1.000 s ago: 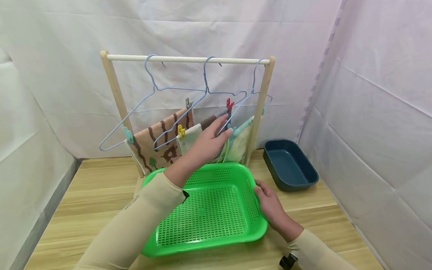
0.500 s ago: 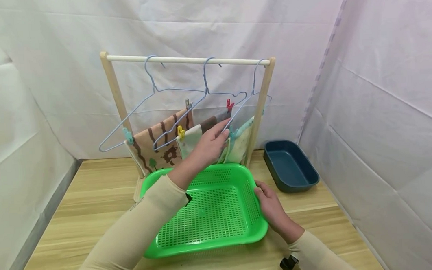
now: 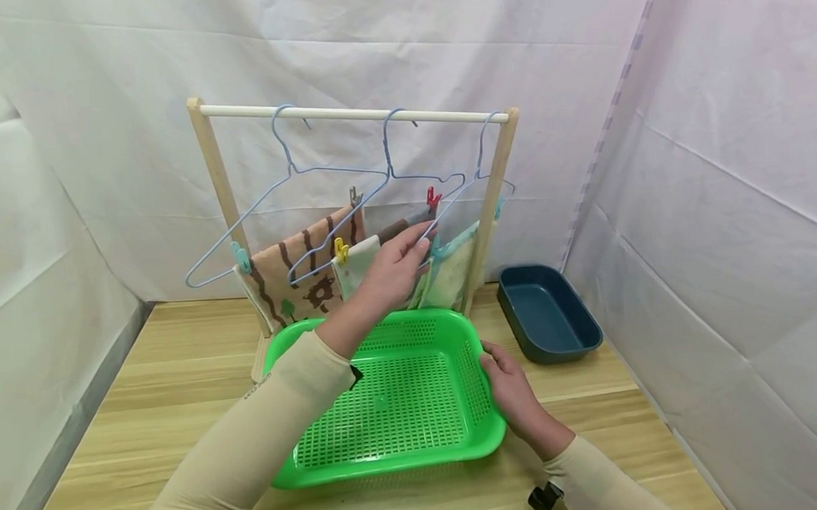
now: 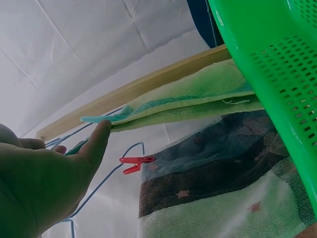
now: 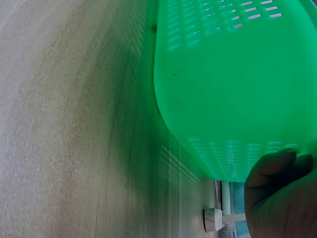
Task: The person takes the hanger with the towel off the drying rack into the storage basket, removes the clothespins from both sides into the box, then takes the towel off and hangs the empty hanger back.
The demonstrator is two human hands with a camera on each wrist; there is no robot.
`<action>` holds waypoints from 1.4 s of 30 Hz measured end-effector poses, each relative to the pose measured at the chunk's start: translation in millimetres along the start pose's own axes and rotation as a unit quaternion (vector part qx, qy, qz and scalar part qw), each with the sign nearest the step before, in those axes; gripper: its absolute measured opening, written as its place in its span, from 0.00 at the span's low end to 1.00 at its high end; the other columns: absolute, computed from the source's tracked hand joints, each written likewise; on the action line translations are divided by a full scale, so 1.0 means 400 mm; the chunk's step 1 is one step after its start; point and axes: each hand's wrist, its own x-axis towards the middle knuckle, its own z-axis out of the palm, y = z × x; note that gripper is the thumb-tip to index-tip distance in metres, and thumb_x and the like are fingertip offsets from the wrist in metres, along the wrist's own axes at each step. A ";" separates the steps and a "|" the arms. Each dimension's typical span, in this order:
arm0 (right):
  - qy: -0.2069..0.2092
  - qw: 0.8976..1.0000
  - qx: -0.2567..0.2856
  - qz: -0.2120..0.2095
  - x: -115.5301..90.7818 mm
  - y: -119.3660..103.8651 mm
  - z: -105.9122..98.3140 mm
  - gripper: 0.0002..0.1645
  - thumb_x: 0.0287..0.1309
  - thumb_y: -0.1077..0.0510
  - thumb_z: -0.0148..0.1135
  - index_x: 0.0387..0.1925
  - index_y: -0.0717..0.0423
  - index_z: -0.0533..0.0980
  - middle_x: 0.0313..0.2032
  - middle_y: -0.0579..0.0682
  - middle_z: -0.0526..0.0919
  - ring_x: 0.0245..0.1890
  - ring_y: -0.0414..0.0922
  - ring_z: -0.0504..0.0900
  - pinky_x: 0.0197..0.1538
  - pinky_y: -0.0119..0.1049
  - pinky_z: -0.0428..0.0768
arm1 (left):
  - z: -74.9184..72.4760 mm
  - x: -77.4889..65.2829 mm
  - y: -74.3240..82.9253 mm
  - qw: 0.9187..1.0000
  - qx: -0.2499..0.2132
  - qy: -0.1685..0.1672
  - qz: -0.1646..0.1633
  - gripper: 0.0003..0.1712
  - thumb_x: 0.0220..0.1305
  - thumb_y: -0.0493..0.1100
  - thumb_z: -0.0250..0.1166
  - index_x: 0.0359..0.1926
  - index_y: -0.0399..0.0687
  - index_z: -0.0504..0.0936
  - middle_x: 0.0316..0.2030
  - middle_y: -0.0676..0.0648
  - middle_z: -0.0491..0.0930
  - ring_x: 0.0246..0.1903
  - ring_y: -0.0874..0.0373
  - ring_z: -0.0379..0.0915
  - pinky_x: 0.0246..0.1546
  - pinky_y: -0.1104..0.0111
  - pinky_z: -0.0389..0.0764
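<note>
In the head view my left hand [image 3: 397, 269] reaches across to the lower left corner of the right-hand blue wire hanger [image 3: 447, 207]. Its thumb and fingers pinch a teal clothespin [image 4: 78, 147] at the corner of the pale green towel [image 3: 454, 272]; the hand hides most of that clip. Seen from the left wrist, the thumb tip lies right at the towel's corner. My right hand [image 3: 515, 388] grips the right rim of a green perforated basket [image 3: 385, 466], thumb on the near side. Nothing lies in the basket, which sits in front of the rack below the towels.
The wooden rack [image 3: 359, 113] bears two more wire hangers. A peach patterned towel [image 3: 305, 268] and a striped towel [image 4: 198, 183] hang from them by clothespins, one red [image 3: 433, 197], one yellow [image 3: 341, 251]. A dark blue bin [image 3: 550, 309] stands at right.
My left hand has drawn slightly down and left and closed over the teal clothespin, which showed beside its fingers earlier. The right hand and the basket have stayed in place.
</note>
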 end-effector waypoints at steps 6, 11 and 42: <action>0.004 1.000 -0.006 0.000 -0.003 -0.001 0.002 0.31 0.91 0.48 0.45 0.82 0.58 0.66 0.61 0.67 0.82 0.52 0.58 0.86 0.49 0.43 0.85 | -0.003 0.000 0.009 1.000 -0.009 0.005 0.005 0.26 0.92 0.44 0.49 0.83 0.47 0.70 0.78 0.44 0.73 0.77 0.44 0.70 0.70 0.58 0.82; 0.006 1.000 0.001 0.002 -0.003 0.000 0.004 0.30 0.91 0.50 0.45 0.82 0.58 0.67 0.59 0.67 0.83 0.51 0.58 0.87 0.49 0.43 0.85 | -0.006 -0.003 0.014 1.000 -0.014 0.016 0.006 0.26 0.92 0.43 0.50 0.82 0.45 0.71 0.77 0.45 0.75 0.77 0.42 0.70 0.69 0.58 0.82; 0.007 1.000 -0.007 -0.001 -0.001 0.002 0.001 0.30 0.91 0.48 0.44 0.81 0.59 0.67 0.58 0.67 0.84 0.50 0.57 0.87 0.47 0.43 0.85 | -0.084 -0.069 0.057 0.998 -0.022 0.019 0.051 0.27 0.92 0.45 0.49 0.84 0.49 0.69 0.76 0.49 0.76 0.77 0.53 0.70 0.69 0.62 0.82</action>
